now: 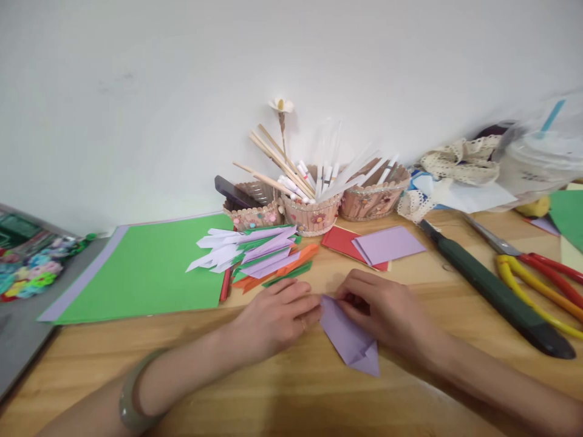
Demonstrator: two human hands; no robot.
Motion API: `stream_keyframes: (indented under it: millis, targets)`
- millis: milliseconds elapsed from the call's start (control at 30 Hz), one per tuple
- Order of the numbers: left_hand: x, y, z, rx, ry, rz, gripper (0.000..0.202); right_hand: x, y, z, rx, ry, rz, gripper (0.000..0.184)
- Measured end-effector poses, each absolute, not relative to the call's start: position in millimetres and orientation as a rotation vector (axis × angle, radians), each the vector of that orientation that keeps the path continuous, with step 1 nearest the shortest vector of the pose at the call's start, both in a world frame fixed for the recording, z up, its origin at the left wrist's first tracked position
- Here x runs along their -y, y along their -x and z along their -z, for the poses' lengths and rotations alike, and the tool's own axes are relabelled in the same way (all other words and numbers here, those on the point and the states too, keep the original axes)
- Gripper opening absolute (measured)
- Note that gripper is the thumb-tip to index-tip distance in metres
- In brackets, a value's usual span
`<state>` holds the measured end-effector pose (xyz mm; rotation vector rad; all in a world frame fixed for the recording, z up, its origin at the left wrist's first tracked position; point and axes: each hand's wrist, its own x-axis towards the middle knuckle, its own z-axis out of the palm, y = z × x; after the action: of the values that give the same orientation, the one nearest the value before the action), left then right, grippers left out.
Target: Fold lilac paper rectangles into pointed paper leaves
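Note:
A folded piece of purple paper (348, 340) lies on the wooden table, its lower end creased into a pointed flap. My right hand (382, 306) is closed, pinching the paper's upper edge between thumb and fingers. From the other side, my left hand (277, 315) holds the upper left corner at its fingertips; its thumb is hidden. Just beyond the hands rest flat purple paper rectangles (392, 244) on a red paper piece (334, 243). A pile of folded paper strips (268, 252) in purple, green, orange and white lies past my left hand.
Green paper sheets (150, 267) spread at the left. Decorated baskets (314, 218) with sticks and markers stand against the wall. To the right lie a dark-handled tool (496, 288), yellow-and-red-handled scissors (514, 261), lace trim (462, 159) and a plastic cup (542, 158).

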<state>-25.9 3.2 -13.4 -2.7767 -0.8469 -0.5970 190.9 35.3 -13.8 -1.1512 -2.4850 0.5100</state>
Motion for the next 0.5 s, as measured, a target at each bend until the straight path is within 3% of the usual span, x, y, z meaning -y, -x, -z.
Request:
stream_keyframes:
  millis: [300, 500]
  targets:
    - [-4.7, 29.0, 8.0, 0.770, 2.781, 0.511, 0.027, -33.5, -200.0, 13.2, 2.660, 0.650, -0.081, 0.023]
    - [-3.9, 29.9, 10.4, 0.734, 2.768, 0.434, 0.025, -37.2, -202.1, 10.7, 2.715, 0.552, -0.028, 0.028]
